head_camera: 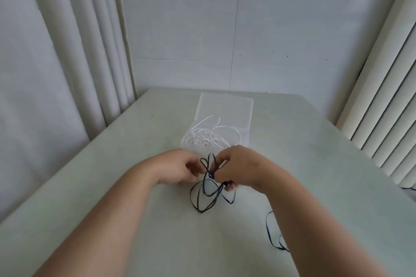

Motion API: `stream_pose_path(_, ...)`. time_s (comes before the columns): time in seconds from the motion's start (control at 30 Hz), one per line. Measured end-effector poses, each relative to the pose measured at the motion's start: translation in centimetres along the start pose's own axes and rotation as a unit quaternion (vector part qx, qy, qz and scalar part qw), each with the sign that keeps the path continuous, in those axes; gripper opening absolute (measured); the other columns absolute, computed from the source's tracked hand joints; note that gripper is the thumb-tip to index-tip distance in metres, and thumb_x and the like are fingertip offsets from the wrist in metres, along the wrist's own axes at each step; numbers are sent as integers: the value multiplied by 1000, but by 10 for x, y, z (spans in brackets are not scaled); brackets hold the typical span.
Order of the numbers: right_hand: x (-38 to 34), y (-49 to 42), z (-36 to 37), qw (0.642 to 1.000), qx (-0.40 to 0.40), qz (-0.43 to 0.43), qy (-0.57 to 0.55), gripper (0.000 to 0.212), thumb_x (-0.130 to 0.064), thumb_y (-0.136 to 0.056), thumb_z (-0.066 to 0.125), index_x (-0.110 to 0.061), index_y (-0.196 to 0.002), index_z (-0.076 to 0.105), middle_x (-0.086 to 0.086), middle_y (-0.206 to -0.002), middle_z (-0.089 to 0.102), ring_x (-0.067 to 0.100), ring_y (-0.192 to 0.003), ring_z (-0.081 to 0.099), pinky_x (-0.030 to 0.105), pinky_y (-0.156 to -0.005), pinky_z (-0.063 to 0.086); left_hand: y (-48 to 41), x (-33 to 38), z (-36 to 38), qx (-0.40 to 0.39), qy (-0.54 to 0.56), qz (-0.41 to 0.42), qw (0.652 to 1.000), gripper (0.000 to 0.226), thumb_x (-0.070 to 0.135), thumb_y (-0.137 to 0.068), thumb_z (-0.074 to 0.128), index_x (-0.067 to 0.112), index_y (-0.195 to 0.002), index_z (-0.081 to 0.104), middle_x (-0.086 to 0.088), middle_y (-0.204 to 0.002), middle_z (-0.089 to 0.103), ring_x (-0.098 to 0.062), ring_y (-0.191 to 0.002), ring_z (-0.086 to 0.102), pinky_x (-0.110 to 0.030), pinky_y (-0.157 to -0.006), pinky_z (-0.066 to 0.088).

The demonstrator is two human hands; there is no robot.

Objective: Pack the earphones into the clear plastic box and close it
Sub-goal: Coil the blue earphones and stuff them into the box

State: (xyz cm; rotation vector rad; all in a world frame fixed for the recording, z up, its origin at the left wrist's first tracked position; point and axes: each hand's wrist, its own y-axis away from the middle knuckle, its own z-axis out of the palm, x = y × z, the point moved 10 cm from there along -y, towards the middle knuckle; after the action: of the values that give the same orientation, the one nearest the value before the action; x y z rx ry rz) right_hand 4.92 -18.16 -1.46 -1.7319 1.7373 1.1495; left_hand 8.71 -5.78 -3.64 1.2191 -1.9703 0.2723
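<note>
The black earphones (202, 200) are pinched mid-tabletop (135, 209), left hand (180, 167) and right hand (234, 166) both curled round the cord, loops dangling. The open box (245, 135), white earphones (209, 135) already inside, is seen just beyond, toward the far edge, nearest the right hand.

A pale, greenish-white bench (315, 153) fills the lower view, its far edge meeting a white panelled wall (270, 29) (thin seams cross it, with a few small dark specks). Cream curtains (90, 51) hang in long folds on the left. Cream vertical blinds (387, 96) stand on the right, slanted by the wide-angle lens.
</note>
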Motion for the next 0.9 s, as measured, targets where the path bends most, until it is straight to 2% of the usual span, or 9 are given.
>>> stream_pose_path(0.13,-4,-8,1,997,-60,18,45,23,-7,-81,69,-11,-104,71,9,-91,72,18,-73,72,36,-66,62,-2,-9,-2,33,30,-20,999,24,1,-83,64,24,-86,70,8,-72,63,-8,-63,57,-19,-56,45)
stream_pose_path(0.2,0,-10,-1,995,-79,13,53,28,-16,-87,65,-14,-115,68,5,-100,71,15,-85,73,31,-60,60,-4,-13,-6,59,28,-23,998,26,3,-78,64,28,-74,69,10,-64,61,-8,-60,56,-21,-57,44)
stream_pose_path(0.27,3,-13,-9,997,-57,-10,56,25,-20,-90,61,-20,-114,69,0,-100,72,11,-85,73,24,-55,54,-5,-12,-15,104,-3,-16,994,22,7,-73,62,27,-68,66,10,-64,62,-9,-60,56,-22,-58,44)
stream_pose_path(0.4,15,-18,-37,988,35,-11,151,19,-22,-89,60,-27,-103,71,-2,-87,73,12,-75,70,21,-56,52,-2,5,-31,205,-98,13,974,6,22,-78,64,26,-76,67,13,-73,64,-3,-71,60,-20,-61,44)
stream_pose_path(0.63,20,-19,-52,978,87,-32,185,21,-21,-88,62,-25,-108,69,-8,-105,68,13,-94,64,27,-84,50,-6,11,-15,182,-110,18,977,23,15,-77,54,32,-84,67,16,-78,63,-5,-76,60,-22,-67,46)
stream_pose_path(0.7,13,-12,-61,979,106,-56,166,19,-19,-85,67,-25,-103,70,-10,-100,69,9,-90,63,19,-76,47,-3,16,-15,200,-120,35,972,19,16,-77,55,31,-82,65,14,-74,62,-7,-73,59,-21,-64,44)
stream_pose_path(0.77,14,-5,-74,977,129,-54,159,12,-20,-77,75,-24,-88,71,-10,-85,69,7,-74,61,16,-62,43,1,27,-14,216,-122,68,966,6,25,-80,60,27,-75,63,12,-66,59,-11,-67,57,-23,-59,42)
stream_pose_path(0.83,22,-1,-70,974,87,-13,207,18,-28,-69,83,-23,-79,69,-10,-74,65,9,-68,58,21,-62,44,4,37,-11,227,-152,93,957,29,49,-79,63,22,-69,57,10,-61,55,-10,-61,53,-26,-56,39)
stream_pose_path(0.9,37,3,-54,956,-1,50,290,31,-39,-64,85,-23,-87,70,-9,-84,66,12,-78,59,26,-71,47,3,40,-5,215,-210,85,950,47,68,-71,62,22,-69,54,11,-60,53,-6,-60,51,-26,-54,37)
